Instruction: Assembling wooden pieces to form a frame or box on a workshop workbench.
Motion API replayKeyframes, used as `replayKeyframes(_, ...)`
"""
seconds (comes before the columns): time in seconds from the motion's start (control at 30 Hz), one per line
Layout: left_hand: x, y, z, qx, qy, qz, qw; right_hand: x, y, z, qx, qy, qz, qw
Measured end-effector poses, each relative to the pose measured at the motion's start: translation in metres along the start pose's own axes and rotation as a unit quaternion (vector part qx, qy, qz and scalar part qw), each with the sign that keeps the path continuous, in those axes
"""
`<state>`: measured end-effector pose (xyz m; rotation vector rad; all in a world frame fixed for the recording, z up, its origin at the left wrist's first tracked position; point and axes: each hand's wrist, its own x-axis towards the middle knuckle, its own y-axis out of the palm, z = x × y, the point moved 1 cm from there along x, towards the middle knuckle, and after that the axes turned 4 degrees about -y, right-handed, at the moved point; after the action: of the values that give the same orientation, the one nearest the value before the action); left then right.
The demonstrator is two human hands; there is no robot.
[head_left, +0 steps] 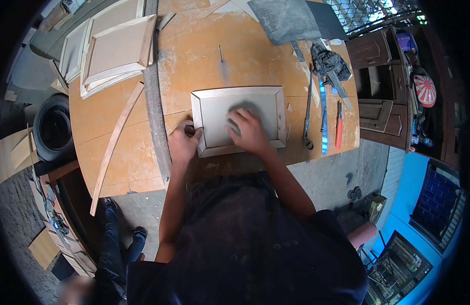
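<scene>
A shallow wooden frame (238, 91) with a grey-beige panel inside lies on the table right in front of me. My left hand (184, 142) pinches its left side, thumb on the rim and fingers curled at the outer edge. Over the panel, toward its right half, my right hand (249, 131) is closed with fingers bent downward. Whatever it may hold is hidden under the fingers, and a dark shadow falls beside them.
Stacked wooden frames (120, 46) lie at the far left, near a long thin wood strip (115, 147). On the right are a dark metal bar (308, 112), a blue strap (323, 119), a red-handled tool (339, 127) and a crumpled black bag (329, 63). Another person's legs (115, 239) show lower left.
</scene>
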<state>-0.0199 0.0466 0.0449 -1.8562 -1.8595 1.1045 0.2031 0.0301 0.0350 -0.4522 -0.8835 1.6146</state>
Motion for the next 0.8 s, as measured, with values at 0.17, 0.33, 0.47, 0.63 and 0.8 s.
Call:
replayKeyframes(0.17,0.002,0.000,0.001,0.006,0.007,-0.005,1.000,0.051,-0.010,-0.011,-0.081,0.010,-0.056,0.995)
replayKeyframes(0.33,0.005,0.001,-0.001,-0.005,0.015,-0.006,1.000,0.079,-0.004,-0.016,-0.137,-0.004,0.014,0.990)
replayKeyframes(0.47,0.006,-0.002,-0.005,0.007,-0.013,0.014,1.000,0.079,0.008,-0.020,-0.149,-0.008,0.054,0.987)
replayKeyframes(0.63,0.009,-0.001,-0.004,0.002,-0.018,0.015,1.000,0.076,0.016,-0.023,-0.135,-0.022,0.019,0.990)
replayKeyframes(0.8,0.011,0.000,-0.005,-0.010,0.008,0.001,1.000,0.077,0.018,-0.024,-0.119,-0.029,-0.004,0.992)
